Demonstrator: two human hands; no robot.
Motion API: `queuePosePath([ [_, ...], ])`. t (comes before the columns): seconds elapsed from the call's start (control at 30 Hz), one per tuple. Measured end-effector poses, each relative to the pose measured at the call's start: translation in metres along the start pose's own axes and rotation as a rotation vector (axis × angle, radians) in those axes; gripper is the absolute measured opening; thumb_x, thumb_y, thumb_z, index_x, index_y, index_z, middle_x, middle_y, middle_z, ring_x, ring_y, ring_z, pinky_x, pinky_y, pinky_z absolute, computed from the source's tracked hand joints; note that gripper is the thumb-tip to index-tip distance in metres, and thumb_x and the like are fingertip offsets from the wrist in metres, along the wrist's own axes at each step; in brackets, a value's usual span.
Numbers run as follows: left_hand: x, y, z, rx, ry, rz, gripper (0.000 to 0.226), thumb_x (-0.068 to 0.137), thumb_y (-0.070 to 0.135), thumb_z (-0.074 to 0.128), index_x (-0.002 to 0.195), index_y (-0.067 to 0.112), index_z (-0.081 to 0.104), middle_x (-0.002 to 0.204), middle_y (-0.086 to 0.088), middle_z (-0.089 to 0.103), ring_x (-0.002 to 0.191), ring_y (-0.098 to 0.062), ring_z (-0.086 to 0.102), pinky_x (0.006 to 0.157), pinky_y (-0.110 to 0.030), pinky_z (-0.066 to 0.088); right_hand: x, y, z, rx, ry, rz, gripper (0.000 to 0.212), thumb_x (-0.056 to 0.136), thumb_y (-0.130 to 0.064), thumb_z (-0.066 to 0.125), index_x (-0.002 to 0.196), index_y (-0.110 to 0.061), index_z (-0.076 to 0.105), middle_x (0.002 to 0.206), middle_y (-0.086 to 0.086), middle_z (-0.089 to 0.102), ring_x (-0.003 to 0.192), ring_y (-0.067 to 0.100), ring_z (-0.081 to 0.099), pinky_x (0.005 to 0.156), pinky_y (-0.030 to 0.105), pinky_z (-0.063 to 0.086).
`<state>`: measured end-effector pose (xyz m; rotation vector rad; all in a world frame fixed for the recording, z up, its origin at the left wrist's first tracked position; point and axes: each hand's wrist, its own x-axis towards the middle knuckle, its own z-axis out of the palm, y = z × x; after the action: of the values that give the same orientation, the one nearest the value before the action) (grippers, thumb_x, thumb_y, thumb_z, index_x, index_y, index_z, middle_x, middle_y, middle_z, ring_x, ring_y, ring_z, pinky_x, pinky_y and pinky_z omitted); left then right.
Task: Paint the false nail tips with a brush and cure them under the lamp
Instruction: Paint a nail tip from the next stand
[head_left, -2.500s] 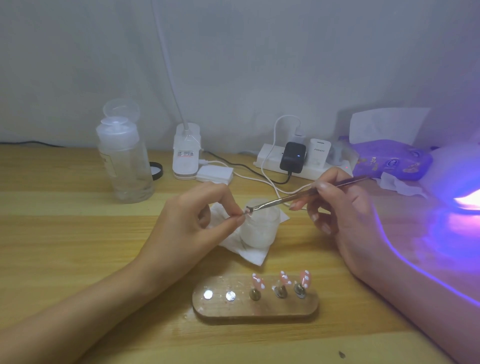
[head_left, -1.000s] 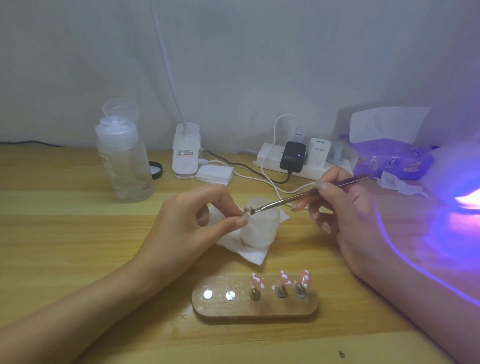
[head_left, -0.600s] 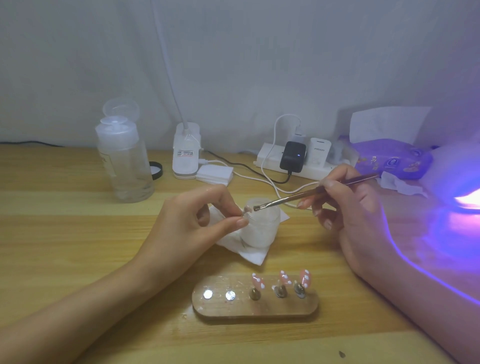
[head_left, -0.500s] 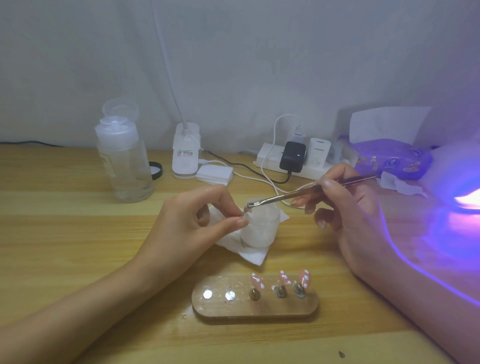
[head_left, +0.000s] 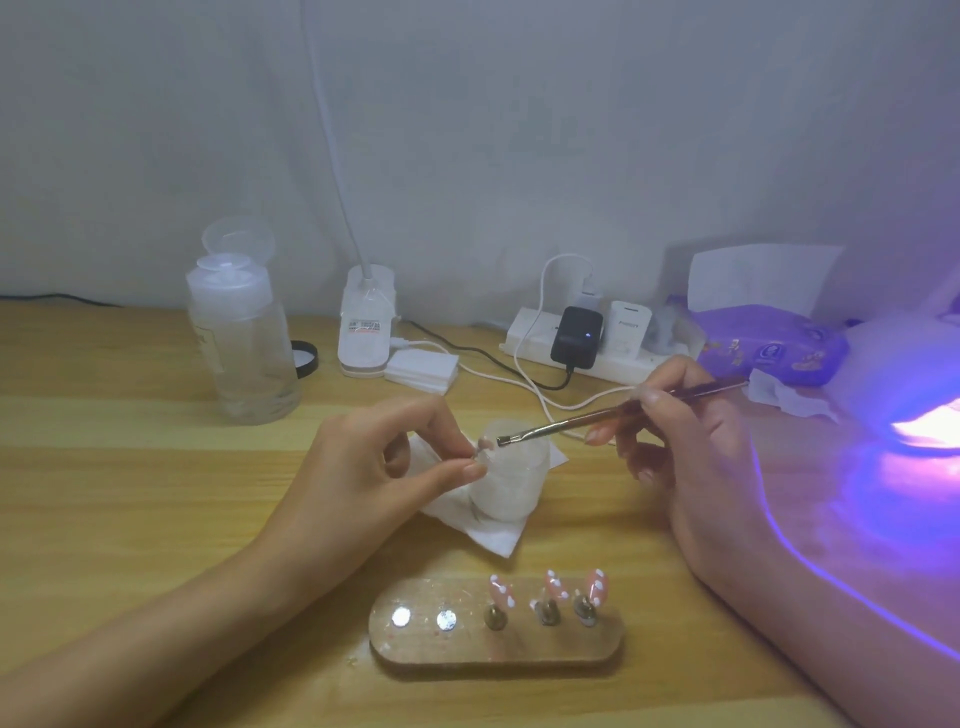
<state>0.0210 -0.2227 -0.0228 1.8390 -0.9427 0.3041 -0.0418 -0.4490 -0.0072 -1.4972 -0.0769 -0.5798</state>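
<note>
At the far left of the table (head_left: 104, 493) stands a clear bottle (head_left: 241, 338) with its flip cap up, out of the working area but within reach, probably for cleaning.

Next comes the left hand (head_left: 374, 478), raised above the table. Its grip is closed: thumb and forefinger pinch a small nail tip (head_left: 484, 445), turned toward the right so its face meets the brush. The tip is tiny and blurred, so I cannot tell how much of it is coated.

Just behind it sits a frosted jar (head_left: 511, 478) on a folded tissue (head_left: 498, 535), likely there to catch drips.

In front, near the table edge, the wooden stand (head_left: 498, 644) carries three painted tips (head_left: 550, 587), pink with white dots, upright on their pegs. Two bare shiny discs (head_left: 401, 617) on its left end suggest two tips are off the stand.

The brush (head_left: 597, 415) slants down to the left, and its bristles reach the pinched tip or sit just beside it. The right hand (head_left: 685, 447) has its grip clamped on the handle like a pen, with the wrist low near the table, which should steady fine strokes.

At the far right the curing lamp (head_left: 919, 395) glows violet, well apart from the hands and ready for curing.
</note>
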Motion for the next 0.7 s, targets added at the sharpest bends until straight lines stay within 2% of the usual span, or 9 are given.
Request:
queuePosePath([
  [0.13,0.0001,0.0007,-0.0005,0.005,0.0,-0.008,0.012,0.079,0.028,0.077,0.074,0.027,0.066,0.056,0.03,0.05,0.051,-0.002,0.028,0.051,-0.011,0.026,-0.0008,0.0008,0.0021,-0.023,-0.064,0.003,0.022,0.088,-0.019,0.052,0.068,-0.027,0.052,0.068,0.014,0.071,0.057,0.014,0.056,0.043,0.018,0.037],
  [0.23,-0.0005,-0.0003,-0.0009,0.001,-0.008,-0.002,0.012,0.08,0.028,0.077,0.075,0.028,0.066,0.059,0.031,0.053,0.052,-0.003,0.03,0.052,-0.011,0.028,0.0003,0.0028,-0.0006,-0.029,-0.013,0.022,0.017,0.087,-0.019,0.052,0.07,-0.02,0.048,0.064,0.013,0.069,0.052,0.012,0.05,0.041,0.017,0.033],
  [0.37,-0.0006,-0.0023,-0.0011,-0.024,-0.011,-0.02,0.011,0.079,0.034,0.075,0.074,0.032,0.065,0.064,0.023,0.055,0.052,-0.004,0.031,0.054,-0.014,0.03,0.0013,0.0025,-0.0013,0.021,-0.044,0.005,0.015,0.089,-0.019,0.05,0.075,-0.015,0.047,0.069,0.014,0.071,0.058,0.013,0.056,0.044,0.018,0.037],
  [0.6,-0.002,-0.0056,-0.0007,0.012,-0.007,-0.041,0.016,0.082,0.044,0.076,0.076,0.032,0.066,0.058,0.013,0.042,0.054,-0.007,0.031,0.055,-0.019,0.03,0.002,0.0041,-0.0019,-0.006,0.006,0.035,0.016,0.087,-0.02,0.052,0.071,-0.02,0.049,0.068,0.013,0.071,0.057,0.011,0.053,0.043,0.017,0.035],
  [0.7,-0.0021,-0.0065,-0.0005,0.02,-0.002,-0.056,0.014,0.082,0.041,0.072,0.076,0.029,0.066,0.059,0.013,0.04,0.054,-0.006,0.029,0.056,-0.022,0.03,0.001,0.0035,-0.001,0.0,-0.056,0.005,0.014,0.089,-0.019,0.05,0.076,-0.014,0.049,0.069,0.012,0.071,0.06,0.013,0.057,0.045,0.018,0.038],
])
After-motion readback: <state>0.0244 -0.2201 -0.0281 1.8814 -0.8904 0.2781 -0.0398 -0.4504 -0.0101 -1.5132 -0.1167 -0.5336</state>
